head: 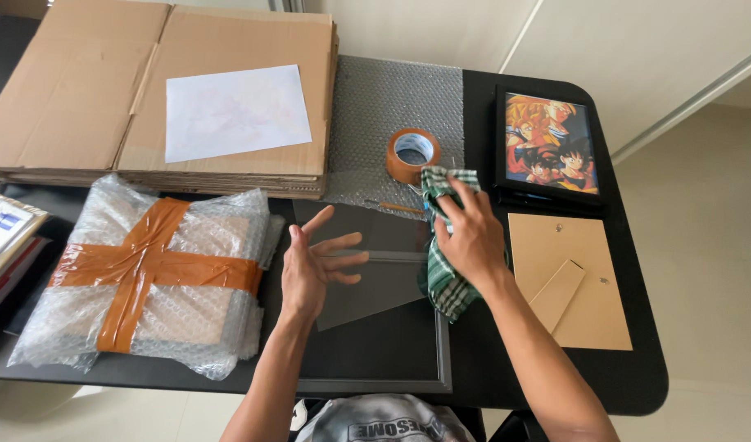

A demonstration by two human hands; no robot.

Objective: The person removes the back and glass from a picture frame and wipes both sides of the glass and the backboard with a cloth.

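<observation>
Left hand (314, 266) is open, fingers spread, edge and fingertips resting on a clear pane (375, 274). The pane lies tilted over the top of a dark empty frame (445, 360), flat on the black tabletop (637, 376). Right hand (470, 237) grips a green checked cloth (441, 282), fingers closed over its bunched top; the cloth hangs down beside the pane's right edge, touching it. The two hands are apart, the pane between them.

Tape roll (411, 155), brown, stands on a bubble wrap sheet (392, 98) just above the cloth. Something thin like a pencil lies at the sheet's lower edge; cannot tell what it is.

Right of the cloth: framed cartoon picture (549, 143) with black border, lying flat near the tabletop's far right corner. Below it, a tan backing board (592, 245) with a stand flap (556, 295) on top.

Left side: parcel (146, 274) in bubble wrap, crossed with brown tape, near the left hand but not touching. Behind it, a stack of flattened cardboard (72, 98) with a white paper sheet (235, 110) on top. Books or folders at the far left edge, partly cut off.

Bottom centre, the person's grey printed shirt shows.
</observation>
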